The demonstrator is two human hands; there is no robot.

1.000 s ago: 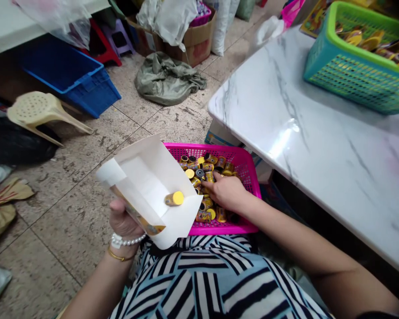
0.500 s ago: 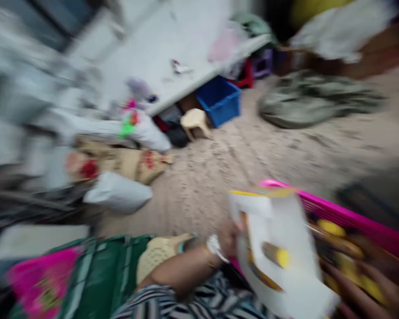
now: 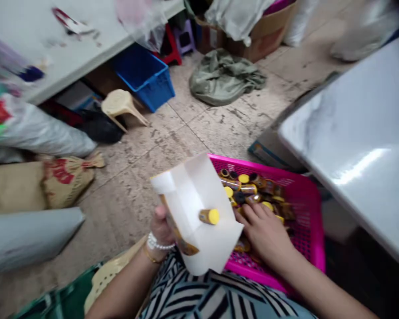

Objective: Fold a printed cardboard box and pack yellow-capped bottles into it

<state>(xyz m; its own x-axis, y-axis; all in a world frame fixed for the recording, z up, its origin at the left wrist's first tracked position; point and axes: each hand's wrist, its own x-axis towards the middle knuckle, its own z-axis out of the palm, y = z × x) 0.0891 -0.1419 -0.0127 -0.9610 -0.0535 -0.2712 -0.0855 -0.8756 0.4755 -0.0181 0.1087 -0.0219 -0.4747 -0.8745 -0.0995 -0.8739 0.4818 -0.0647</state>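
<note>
Left hand (image 3: 161,221) gripping the near-left edge of an unfolded white cardboard carton (image 3: 199,212), fingers closed on the card, thumb over the rim, pearl bracelet at the wrist. On the carton's inner panel, 1 small amber cylindrical bottle with a yellow cap (image 3: 209,216), lying on its side, cap pointing right, close to the panel's right edge. Right hand (image 3: 267,232) palm-down inside the pink perforated plastic basket (image 3: 306,230), fingers spread and slightly curled over the loose bottles (image 3: 249,186); hard to tell through the blur whether 1 is actually pinched under the palm.

Likely trouble: with the carton tilted and unsupported on the right, easy for the lone bottle to roll off the panel's edge, back into the basket or down to the tiled floor (image 3: 133,186). A 1-handed pinch near 1 edge, so a flexing panel would cause the same. Basket resting on the lap, near edge against the striped cloth; a shift of the knees could tip it.

Containers: pink basket holding a heap of amber bottles, some yellow-capped, some dark-capped, massed toward its far-left corner. Carton holding only the 1 bottle. Beyond, a blue plastic crate (image 3: 142,75) beneath the far table, contents not visible; a brown cardboard box (image 3: 262,35) with pale plastic sheeting spilling over its rim.
</note>
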